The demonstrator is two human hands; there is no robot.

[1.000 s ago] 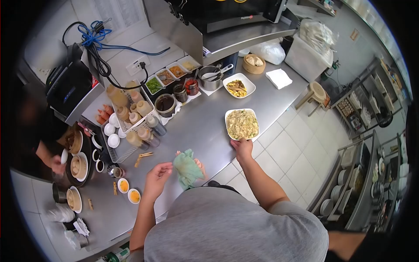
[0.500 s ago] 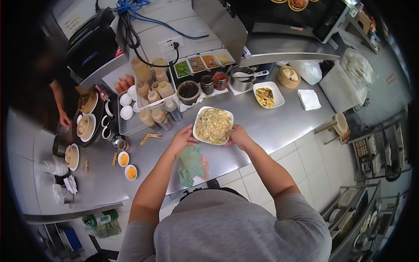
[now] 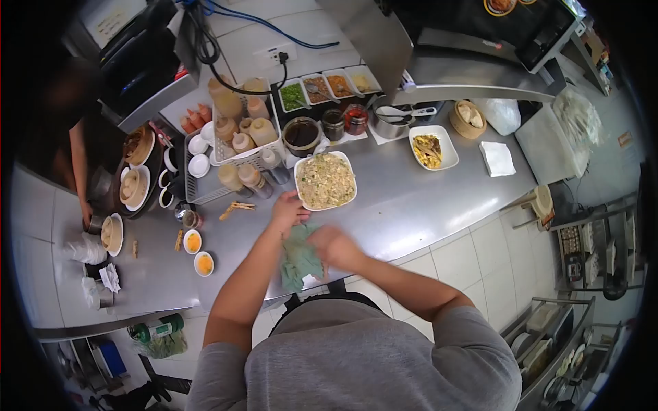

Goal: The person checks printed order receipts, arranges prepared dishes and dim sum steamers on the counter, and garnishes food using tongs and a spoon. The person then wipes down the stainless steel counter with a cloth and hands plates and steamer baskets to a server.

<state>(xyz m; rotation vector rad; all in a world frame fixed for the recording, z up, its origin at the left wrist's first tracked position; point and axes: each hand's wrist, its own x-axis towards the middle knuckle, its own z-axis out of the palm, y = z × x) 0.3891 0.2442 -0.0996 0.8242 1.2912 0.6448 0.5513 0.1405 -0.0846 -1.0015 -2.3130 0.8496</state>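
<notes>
A square white bowl of fried rice [image 3: 326,181] rests on the steel counter ahead of me. My left hand [image 3: 290,211] is at its lower left corner, fingers curled against the edge. Below the bowl, a crumpled green cloth [image 3: 299,259] lies near the counter's front edge. My right hand [image 3: 336,245] is over the cloth's right side, smeared by motion, so its grip cannot be made out.
Sauce bottles [image 3: 250,133] fill a white basket on the left. Nearby are clothespins [image 3: 236,209] and small cups of orange food [image 3: 203,264]. Another white bowl [image 3: 445,147], a bamboo steamer [image 3: 469,119] and napkins [image 3: 498,159] sit rightward. A co-worker's arm [image 3: 79,164] reaches in at far left.
My right hand has left the bowl's right side and come down to the green cloth. The bowl has shifted slightly up and left, my left hand staying at it. The co-worker's hand has lowered.
</notes>
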